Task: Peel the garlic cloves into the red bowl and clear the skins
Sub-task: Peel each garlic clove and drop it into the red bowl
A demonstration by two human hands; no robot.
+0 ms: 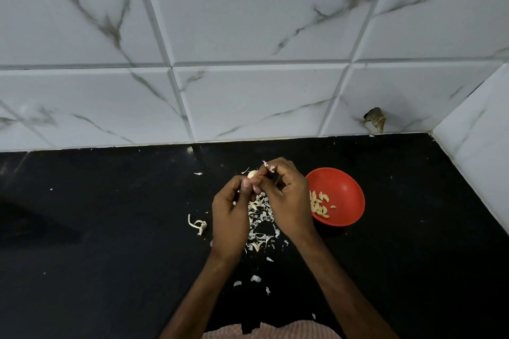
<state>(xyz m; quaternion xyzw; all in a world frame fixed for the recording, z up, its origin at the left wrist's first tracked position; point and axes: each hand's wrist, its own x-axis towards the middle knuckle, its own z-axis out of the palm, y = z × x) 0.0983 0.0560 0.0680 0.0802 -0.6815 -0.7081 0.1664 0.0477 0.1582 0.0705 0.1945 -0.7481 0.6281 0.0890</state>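
My left hand (230,217) pinches a pale garlic clove (252,174) at its fingertips, above the black counter. My right hand (286,195) meets it from the right and pinches a scrap of skin (268,166) that sticks up from the clove. A red bowl (345,190) sits just right of my right hand and holds several peeled cloves (319,205). A heap of papery garlic skins (260,217) lies on the counter under and between my hands, partly hidden by them.
The black counter (110,228) meets a marble-tiled wall (248,91) at the back and a side wall at the right. A dry garlic stem (198,224) lies left of my left hand. Loose skin flakes (256,279) are scattered toward the front edge.
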